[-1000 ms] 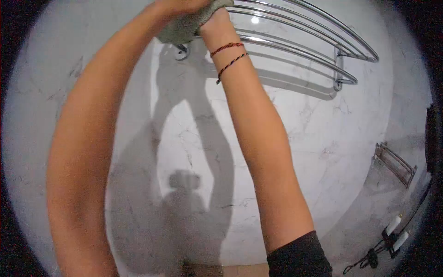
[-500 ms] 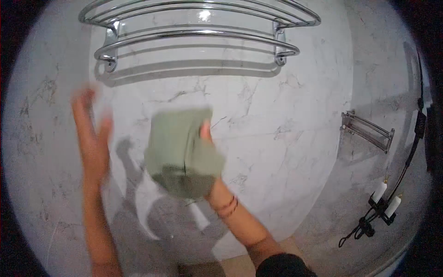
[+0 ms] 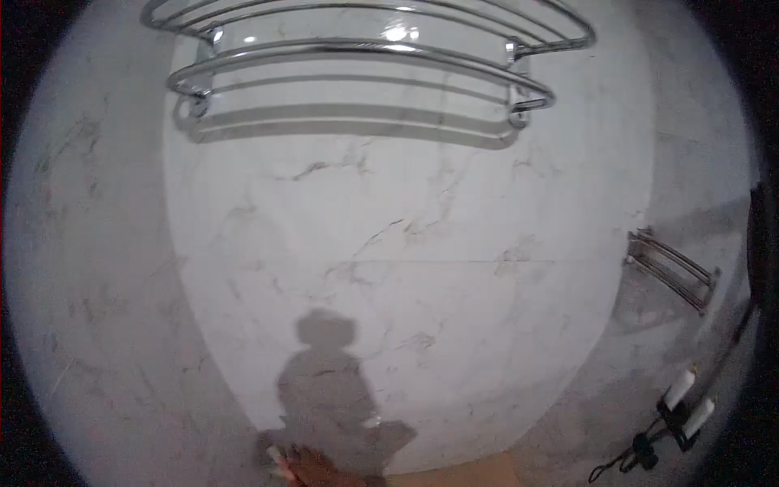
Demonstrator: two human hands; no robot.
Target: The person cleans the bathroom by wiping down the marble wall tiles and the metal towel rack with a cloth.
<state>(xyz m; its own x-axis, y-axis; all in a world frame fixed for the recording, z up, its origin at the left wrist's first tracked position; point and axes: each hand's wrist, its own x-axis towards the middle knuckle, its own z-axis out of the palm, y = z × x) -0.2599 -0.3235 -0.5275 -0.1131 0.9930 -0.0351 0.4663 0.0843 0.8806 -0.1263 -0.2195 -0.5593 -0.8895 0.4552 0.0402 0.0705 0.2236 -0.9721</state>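
Filling most of the frame, a veined marble-like wall carries a shadow at lower centre. Above runs a chrome rack, long axis sideways, its top cut off. A small rack slants at right, above two white cylinders. At the bottom edge, a dim, cropped hand, side and grip unclear, meets a pale strip, slanting down rightward, too blurred to identify.

Shiny metal rack on marbled wall
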